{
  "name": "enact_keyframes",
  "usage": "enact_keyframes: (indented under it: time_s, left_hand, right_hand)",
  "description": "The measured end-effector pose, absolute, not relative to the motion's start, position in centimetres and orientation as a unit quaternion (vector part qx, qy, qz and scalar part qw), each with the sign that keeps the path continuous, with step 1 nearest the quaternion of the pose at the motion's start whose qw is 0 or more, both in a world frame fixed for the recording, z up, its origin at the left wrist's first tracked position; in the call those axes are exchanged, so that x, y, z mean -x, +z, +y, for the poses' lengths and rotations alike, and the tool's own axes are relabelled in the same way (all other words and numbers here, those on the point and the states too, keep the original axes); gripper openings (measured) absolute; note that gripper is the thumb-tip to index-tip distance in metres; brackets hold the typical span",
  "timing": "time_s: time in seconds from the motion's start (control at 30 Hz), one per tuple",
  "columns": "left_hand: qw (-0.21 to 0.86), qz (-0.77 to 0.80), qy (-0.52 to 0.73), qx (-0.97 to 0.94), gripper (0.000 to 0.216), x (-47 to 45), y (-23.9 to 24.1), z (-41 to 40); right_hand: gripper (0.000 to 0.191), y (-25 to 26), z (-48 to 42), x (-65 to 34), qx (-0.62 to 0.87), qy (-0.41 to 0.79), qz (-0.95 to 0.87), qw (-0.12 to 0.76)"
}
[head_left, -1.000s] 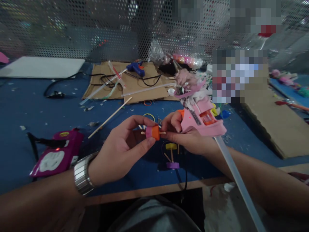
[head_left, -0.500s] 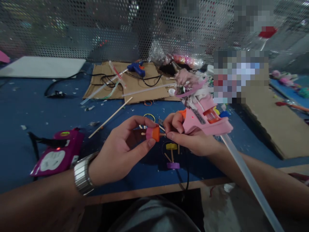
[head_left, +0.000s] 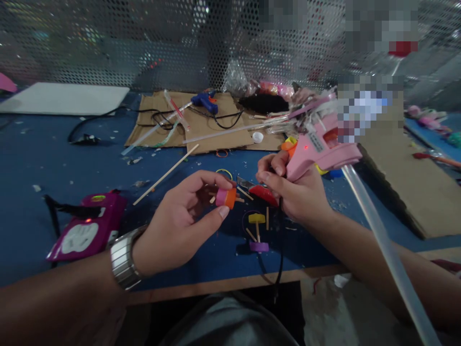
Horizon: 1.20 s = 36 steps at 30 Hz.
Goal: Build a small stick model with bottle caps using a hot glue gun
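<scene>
Between the thumb and fingers of my left hand (head_left: 183, 218) are two bottle caps, one pink and one orange (head_left: 226, 197), set back to back with a thin wooden stick through them. My right hand (head_left: 295, 185) is closed around the handle of a pink hot glue gun (head_left: 320, 149); a long clear glue stick (head_left: 387, 245) trails from its rear. Below the hands, a yellow cap (head_left: 256, 218) and a purple cap (head_left: 259, 247) are joined by a short stick. A red-handled cutter (head_left: 263, 194) lies beside my right hand, partly hidden by it.
A magenta power box (head_left: 88, 226) with a lit red light lies at left, near a long wooden stick (head_left: 165, 175). Farther back, a blue glue gun (head_left: 205, 102) rests on cardboard (head_left: 223, 139). More cardboard (head_left: 406, 192) lies at right. A perforated metal screen (head_left: 144, 43) stands behind.
My right hand has moved right and up with the glue gun, away from the caps, uncovering the red-handled cutter. My left hand has stayed nearly in place, still holding the caps.
</scene>
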<state>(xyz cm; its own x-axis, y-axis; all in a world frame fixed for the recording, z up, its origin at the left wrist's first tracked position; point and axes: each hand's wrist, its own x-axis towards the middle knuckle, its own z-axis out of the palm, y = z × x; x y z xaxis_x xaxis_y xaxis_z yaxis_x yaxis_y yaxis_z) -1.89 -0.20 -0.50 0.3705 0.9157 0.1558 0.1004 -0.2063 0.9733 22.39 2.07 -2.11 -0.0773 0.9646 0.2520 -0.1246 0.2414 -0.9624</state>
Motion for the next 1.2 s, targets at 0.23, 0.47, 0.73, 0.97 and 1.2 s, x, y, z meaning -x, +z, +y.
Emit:
enact_keyframes:
  time_s: [0.23, 0.47, 0.73, 0.97, 1.2]
  left_hand:
    - [0.526, 0.378, 0.406, -0.645, 0.026, 1.9, -0.6, -0.2]
    - [0.556, 0.363, 0.423, -0.616, 0.023, 1.6, -0.7, -0.1]
    - [0.565, 0.365, 0.412, -0.615, 0.024, 1.7, -0.7, 0.0]
    - [0.565, 0.362, 0.419, -0.612, 0.026, 1.6, -0.7, 0.0]
    - [0.557, 0.367, 0.423, -0.613, 0.025, 1.6, -0.6, 0.0]
  right_hand:
    - [0.041, -1.2, 1.8, -22.2, 0.374, 0.499, -0.582, 0.521]
    - [0.043, -1.9, 0.8, -22.4, 0.329, 0.54, -0.636, 0.442]
    - [0.046, -2.2, 1.1, -22.5, 0.356, 0.531, -0.627, 0.445]
    - [0.047, -2.6, 1.2, -22.4, 0.345, 0.526, -0.623, 0.465]
    - [0.046, -2.9, 1.2, -22.4, 0.357, 0.499, -0.63, 0.477]
